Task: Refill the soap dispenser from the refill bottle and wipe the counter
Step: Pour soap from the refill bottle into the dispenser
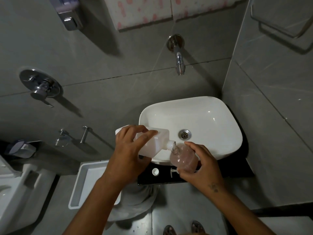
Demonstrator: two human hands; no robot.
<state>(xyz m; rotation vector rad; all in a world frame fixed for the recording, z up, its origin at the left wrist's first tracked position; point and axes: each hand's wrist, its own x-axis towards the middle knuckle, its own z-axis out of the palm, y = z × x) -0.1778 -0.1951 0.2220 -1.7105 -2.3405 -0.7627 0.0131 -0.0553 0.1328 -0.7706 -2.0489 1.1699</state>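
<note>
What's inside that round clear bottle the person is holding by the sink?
The round clear plastic dispenser bottle holds pinkish liquid, and more is entering its open neck from the tilted white rectangular refill bottle. The right hand covers its lower side, so the fill level there is hidden.

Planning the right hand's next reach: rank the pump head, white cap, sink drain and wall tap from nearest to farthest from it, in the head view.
From the right hand:
1. Pump head, just left, on the black counter.
2. Sink drain, above, in the basin.
3. White cap, farther left; close to the drain's rank.
4. Wall tap, far up.
</note>
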